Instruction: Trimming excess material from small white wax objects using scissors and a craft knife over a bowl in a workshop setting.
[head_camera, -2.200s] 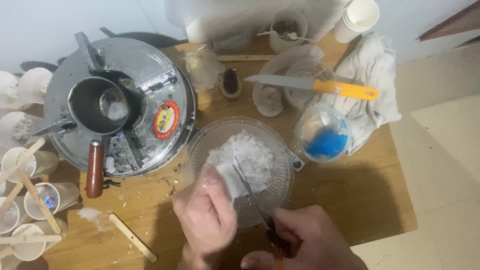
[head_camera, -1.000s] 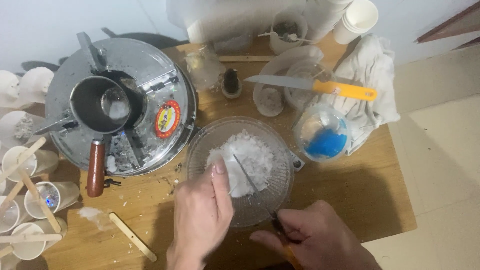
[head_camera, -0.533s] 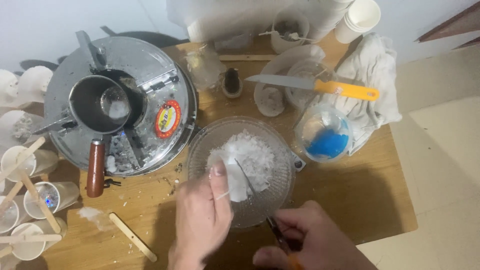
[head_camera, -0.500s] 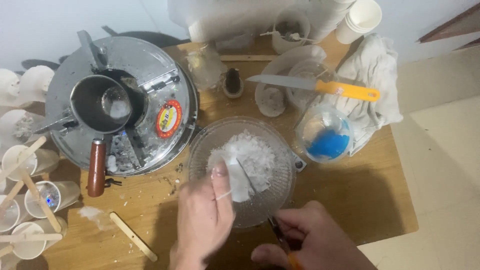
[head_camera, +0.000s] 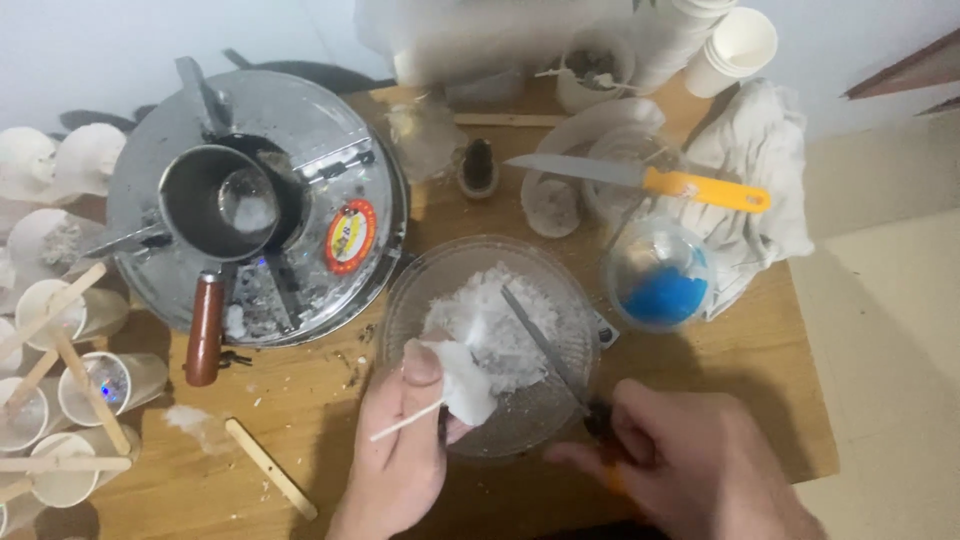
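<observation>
A clear glass bowl (head_camera: 575, 395) of white crushed ice (head_camera: 500, 325) sits on the wooden table (head_camera: 700, 390) in front of me. My left hand (head_camera: 395, 450) holds a lump of white ice on a thin stick (head_camera: 465, 385) at the bowl's near left rim. My right hand (head_camera: 690, 470) grips the handle of a knife (head_camera: 545, 350) whose blade lies across the ice in the bowl.
A round metal ice-shaving machine (head_camera: 255, 205) with a red-brown handle stands at the left. Paper cups with wooden sticks (head_camera: 70, 400) line the left edge. An orange-handled knife (head_camera: 640, 180), a blue-filled cup (head_camera: 660, 285), a white cloth (head_camera: 760, 170) and stacked cups (head_camera: 735, 45) lie behind.
My left hand has lifted a lump of ice on a stick out toward the bowl's near rim. The knife blade has shifted a little to the right in the ice.
</observation>
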